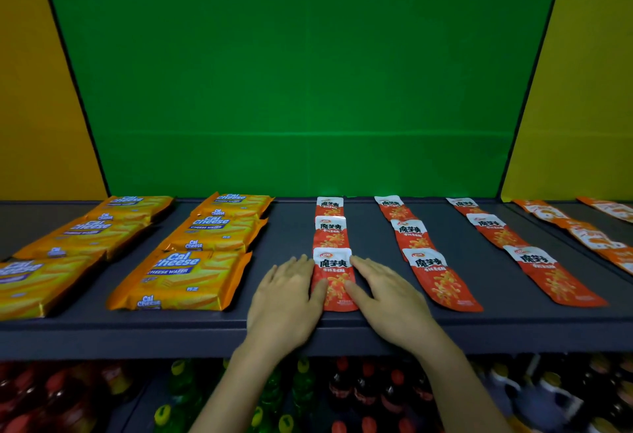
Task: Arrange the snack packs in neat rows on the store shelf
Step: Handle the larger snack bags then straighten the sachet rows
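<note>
I am laying my left hand (284, 295) and right hand (394, 299) flat, fingers straight and slightly spread, on either side of the front red-and-white foil snack sachet (334, 270) at lower centre of the frame, with both thumbs touching it. It is lying on the dark grey shelf board (291, 223), heading a row of three (orange cheese wafer packs (181, 278) are sitting to its left).

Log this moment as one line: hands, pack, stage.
left hand: flat, thumb touching front red pack | right hand: flat, thumb on same pack | pack: lying flat, front of its row | stage: aligning
</note>
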